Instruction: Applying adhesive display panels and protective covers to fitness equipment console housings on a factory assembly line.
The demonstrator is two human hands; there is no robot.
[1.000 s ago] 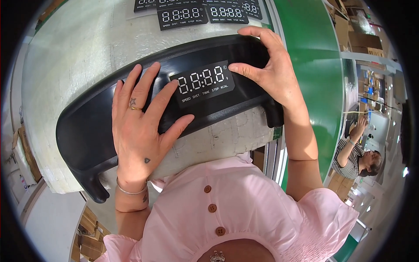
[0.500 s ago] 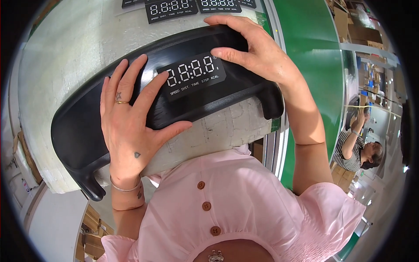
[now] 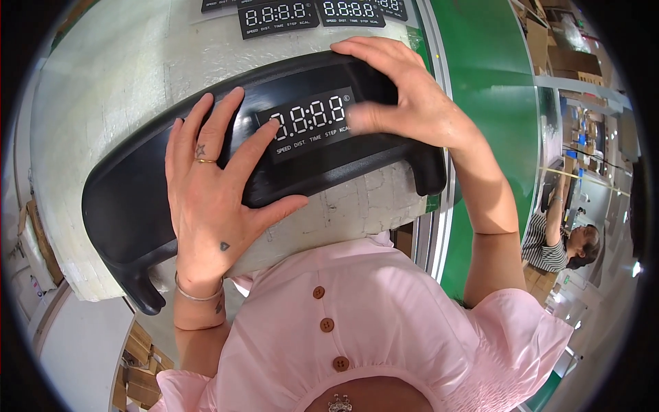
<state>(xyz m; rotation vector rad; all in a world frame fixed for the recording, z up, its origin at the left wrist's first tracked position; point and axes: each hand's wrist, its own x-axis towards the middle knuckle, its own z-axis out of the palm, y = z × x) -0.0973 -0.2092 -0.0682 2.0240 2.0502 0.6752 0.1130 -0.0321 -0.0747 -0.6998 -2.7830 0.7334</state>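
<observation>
A curved black plastic console housing (image 3: 130,206) with two short legs lies before me. Set on its middle is a dark rectangular display label (image 3: 305,145) with white digit segments and small lettering. My left hand (image 3: 213,189) rests spread over the housing, left of the label, its index fingertip on the label's left edge. At the right end, my right hand (image 3: 425,99) reaches over the far rim with its fingers extended. Its thumb is blurred by motion at the label's right edge. Both hands are open, with nothing held between the fingers.
Several similar dark labels (image 3: 278,19) lie at the far edge of the whitish, wrapped work surface (image 3: 158,75). A green surface (image 3: 480,75) with a metal rail runs along the right. Cardboard boxes (image 3: 141,374) stand at lower left. Another person (image 3: 549,240) is far right.
My right thumb has moved down from the label's upper right corner along its right edge. My left hand keeps its place on the housing. The whole view has shifted slightly.
</observation>
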